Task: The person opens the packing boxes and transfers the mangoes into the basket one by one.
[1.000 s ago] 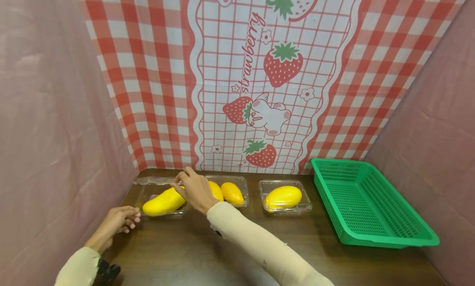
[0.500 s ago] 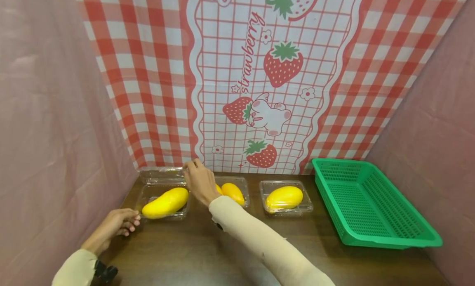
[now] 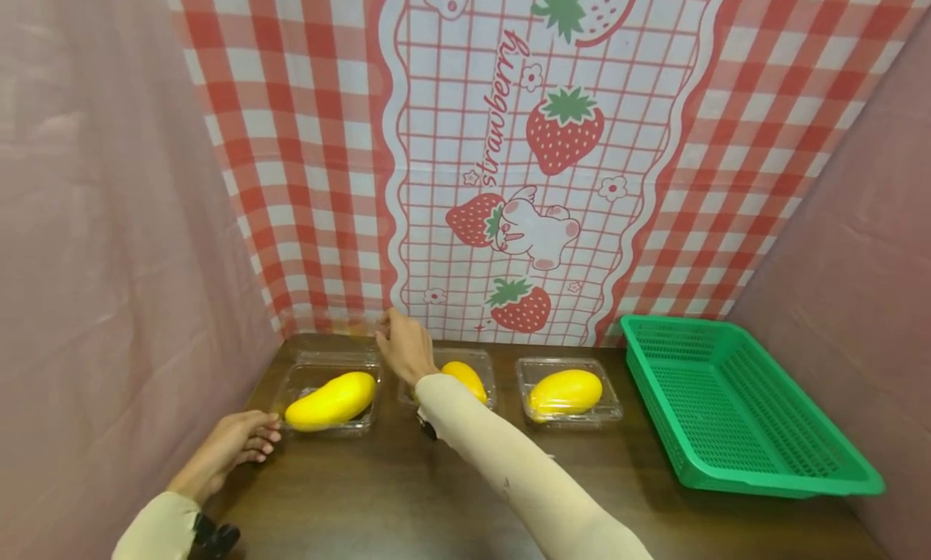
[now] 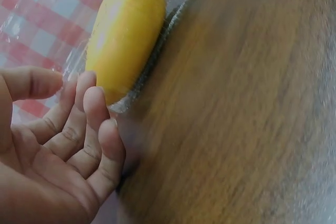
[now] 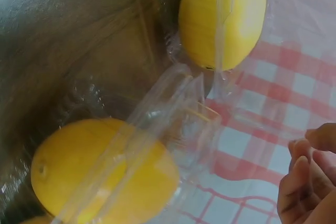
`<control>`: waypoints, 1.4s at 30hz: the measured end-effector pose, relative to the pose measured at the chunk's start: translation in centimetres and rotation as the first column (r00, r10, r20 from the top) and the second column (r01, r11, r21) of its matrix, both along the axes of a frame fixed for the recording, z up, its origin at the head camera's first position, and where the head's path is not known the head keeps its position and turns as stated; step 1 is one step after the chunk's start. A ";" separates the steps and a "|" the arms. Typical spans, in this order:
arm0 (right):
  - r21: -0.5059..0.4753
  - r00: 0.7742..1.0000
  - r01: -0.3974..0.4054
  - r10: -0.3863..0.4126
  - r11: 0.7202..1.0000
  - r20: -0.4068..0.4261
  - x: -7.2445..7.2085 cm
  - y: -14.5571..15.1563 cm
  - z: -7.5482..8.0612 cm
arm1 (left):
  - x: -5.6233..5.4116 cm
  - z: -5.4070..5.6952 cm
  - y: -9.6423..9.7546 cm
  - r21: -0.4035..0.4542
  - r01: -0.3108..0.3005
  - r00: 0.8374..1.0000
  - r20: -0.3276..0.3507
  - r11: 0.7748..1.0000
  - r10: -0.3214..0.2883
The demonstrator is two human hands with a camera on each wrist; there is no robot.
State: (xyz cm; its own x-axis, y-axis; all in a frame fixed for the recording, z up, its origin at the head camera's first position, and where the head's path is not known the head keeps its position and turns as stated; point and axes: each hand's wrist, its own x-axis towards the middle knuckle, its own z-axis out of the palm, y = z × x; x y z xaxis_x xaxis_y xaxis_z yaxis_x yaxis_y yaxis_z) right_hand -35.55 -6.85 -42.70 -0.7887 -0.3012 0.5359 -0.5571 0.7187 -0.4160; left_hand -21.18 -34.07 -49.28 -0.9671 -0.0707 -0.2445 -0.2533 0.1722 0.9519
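Observation:
A yellow mango [image 3: 330, 401] lies in a clear plastic clamshell box [image 3: 356, 428] at the left of the table, its lid [image 3: 334, 324] standing up at the back against the checked cloth. My left hand [image 3: 236, 447] pinches the box's near left corner between thumb and fingertips; in the left wrist view the mango's end is just beyond them. With thumb and index finger, my right hand [image 3: 406, 346] pinches the raised lid's right edge, clearly seen in the right wrist view. That arm partly hides the middle clear box [image 3: 489, 358] with its mangoes [image 3: 464, 378].
Further right is another clear box [image 3: 611, 410], closed over one mango [image 3: 566, 392]. A green slatted plastic basket [image 3: 672, 455] stands at the right of the brown wooden table [image 3: 378, 495]. Red-checked cloth [image 3: 291, 180] hangs at the back, pink curtains [image 3: 109, 261] at the sides.
My right hand has drawn the lid up and back from over the mango to the cloth, moving slightly right. My left hand keeps its hold on the box corner.

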 end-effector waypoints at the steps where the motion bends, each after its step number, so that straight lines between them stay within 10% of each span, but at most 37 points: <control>1: 0.002 1.000 0.016 -0.016 1.000 0.016 -0.1 0.0 -0.1 | 0.0 0.0 0.0 0.002 0.005 1.000 -0.004 1.000 -0.005; 17: 0.095 0.959 0.221 -0.234 0.971 0.158 -0.9 -1.0 -1.8 | 0.2 -0.2 1.0 0.036 -0.014 1.000 -0.018 0.999 0.015; 42: 0.303 0.973 0.182 -0.216 0.935 0.080 -0.8 -1.0 -3.5 | 0.5 -0.3 -0.4 0.096 0.125 0.992 -0.004 0.988 -0.125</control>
State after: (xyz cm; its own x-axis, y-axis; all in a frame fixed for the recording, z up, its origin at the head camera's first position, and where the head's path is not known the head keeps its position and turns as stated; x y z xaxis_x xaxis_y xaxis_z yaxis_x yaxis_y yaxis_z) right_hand -36.38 -7.86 -46.18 -0.8977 -0.2619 0.3543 -0.3527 0.9090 -0.2219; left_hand -20.64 -34.50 -49.56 -0.9663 0.0746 -0.2462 -0.2373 0.1111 0.9651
